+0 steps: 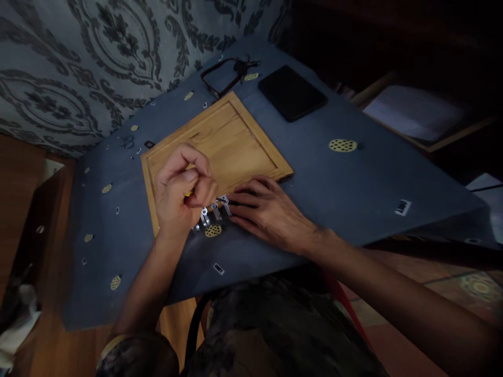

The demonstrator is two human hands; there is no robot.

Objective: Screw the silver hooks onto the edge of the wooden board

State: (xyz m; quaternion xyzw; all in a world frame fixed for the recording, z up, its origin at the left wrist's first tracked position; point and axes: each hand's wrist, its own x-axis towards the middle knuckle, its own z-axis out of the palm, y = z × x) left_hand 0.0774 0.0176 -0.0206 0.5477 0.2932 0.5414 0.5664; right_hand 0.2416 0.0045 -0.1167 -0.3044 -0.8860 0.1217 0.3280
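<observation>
A wooden panel (223,146) with a raised border lies flat on the cloth-covered table. At its near edge is shiny metal hardware (205,215) with several curved arms, like hinges. My left hand (184,180) is closed above that edge, around a tool with a yellow part (189,193) showing between the fingers; the rest of it is mostly hidden. Flat and with fingers stretched out, my right hand (271,214) rests along the panel's near edge, its fingertips beside the metal pieces. Whether those fingertips press on the metal I cannot tell.
The blue tablecloth (306,209) has pineapple prints. Behind the panel lie eyeglasses (220,70) and a dark tablet-like slab (293,93). Small dark items (128,141) sit left of the panel. A patterned curtain or wall covering (113,47) borders the table's far left side.
</observation>
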